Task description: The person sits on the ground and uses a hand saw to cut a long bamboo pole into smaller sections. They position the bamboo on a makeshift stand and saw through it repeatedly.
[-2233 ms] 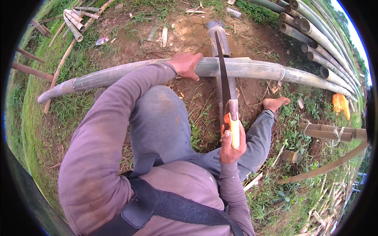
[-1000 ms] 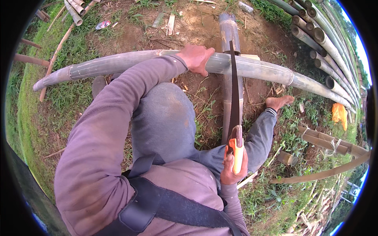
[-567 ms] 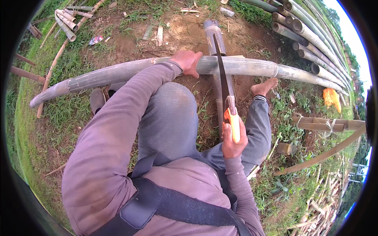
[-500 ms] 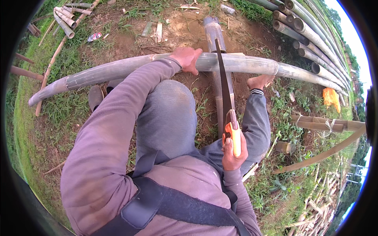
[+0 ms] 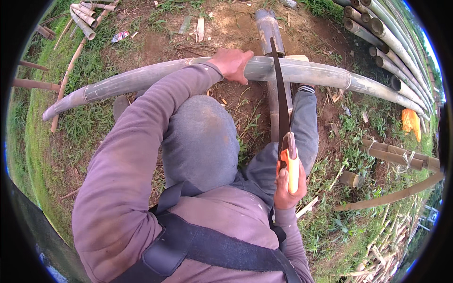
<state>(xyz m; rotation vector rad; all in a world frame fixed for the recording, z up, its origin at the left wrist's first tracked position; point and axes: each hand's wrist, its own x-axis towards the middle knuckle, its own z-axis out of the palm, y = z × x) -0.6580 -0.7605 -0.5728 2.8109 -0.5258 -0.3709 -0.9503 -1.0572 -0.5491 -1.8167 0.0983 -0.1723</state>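
Observation:
A long grey-green bamboo pole lies crosswise in front of me, over a second bamboo piece that runs away from me on the ground. My left hand is wrapped over the top of the crosswise pole, thumb on the near side. In my right hand is the orange-and-brown handle of a handsaw, held near my lap. Its dark, tapering blade points away and lies across the pole, a little right of my left hand. Whether the teeth have cut in, I cannot tell.
Stacked bamboo poles fill the far right, with an orange plastic bag below them. Tied bamboo lengths and a short bamboo stub lie at right. More cut bamboo lies far left. My bent knee is close to the pole.
My right foot, bare and visible on the near side before, has slid forward and is now mostly hidden under the pole. The whole view has shifted slightly. Both hands keep their holds.

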